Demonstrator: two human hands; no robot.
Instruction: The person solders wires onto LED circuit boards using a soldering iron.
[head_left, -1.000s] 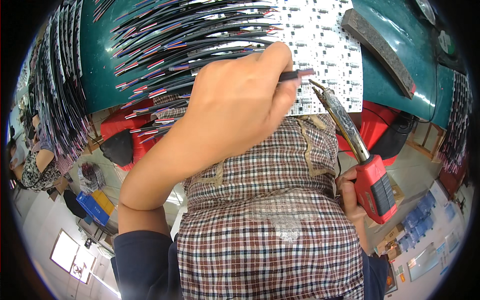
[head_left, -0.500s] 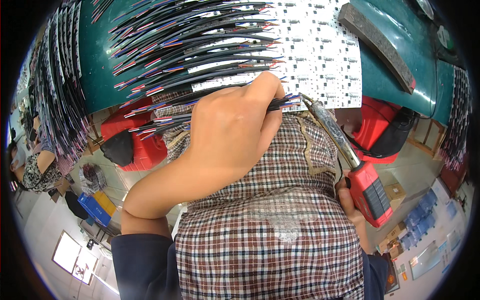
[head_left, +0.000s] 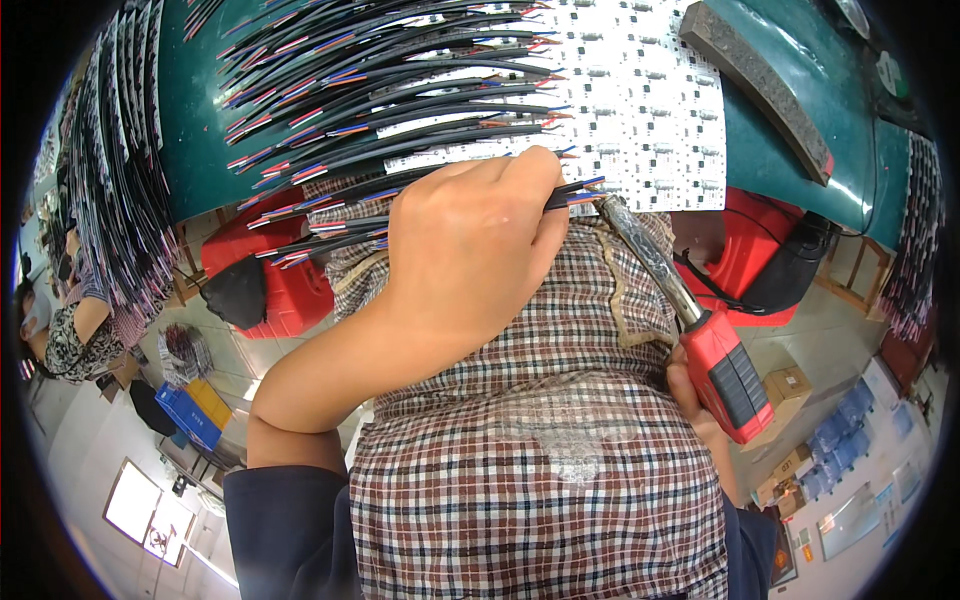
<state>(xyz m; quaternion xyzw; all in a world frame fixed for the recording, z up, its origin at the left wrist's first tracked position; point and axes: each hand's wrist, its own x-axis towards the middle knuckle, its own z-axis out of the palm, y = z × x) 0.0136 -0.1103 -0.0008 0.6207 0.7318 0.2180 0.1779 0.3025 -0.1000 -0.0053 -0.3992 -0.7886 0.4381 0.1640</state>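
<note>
My left hand (head_left: 475,240) is closed round a small bundle of black cables (head_left: 335,240), whose stripped ends show red, blue and white wires. Their short ends stick out past my fingers at the near edge of a white circuit board panel (head_left: 660,130). In my right hand (head_left: 690,395) is a soldering iron (head_left: 725,370) with a red and black handle, its fingers partly hidden behind it. The iron's tip lies by the wire ends beyond my left fingers. Rows of black cables (head_left: 420,95) lie across the panel, ends at its printed parts.
A grey bar (head_left: 755,90) rests on the green table (head_left: 200,100), right of the panel. More cable bundles (head_left: 110,170) hang at the far left and the right edge (head_left: 912,235). Red stools (head_left: 270,275) stand below the table. Another person (head_left: 80,330) sits at the left.
The soldering iron has shifted slightly left and up, its tip closer to the wire ends. My left hand has moved slightly, still holding the cables.
</note>
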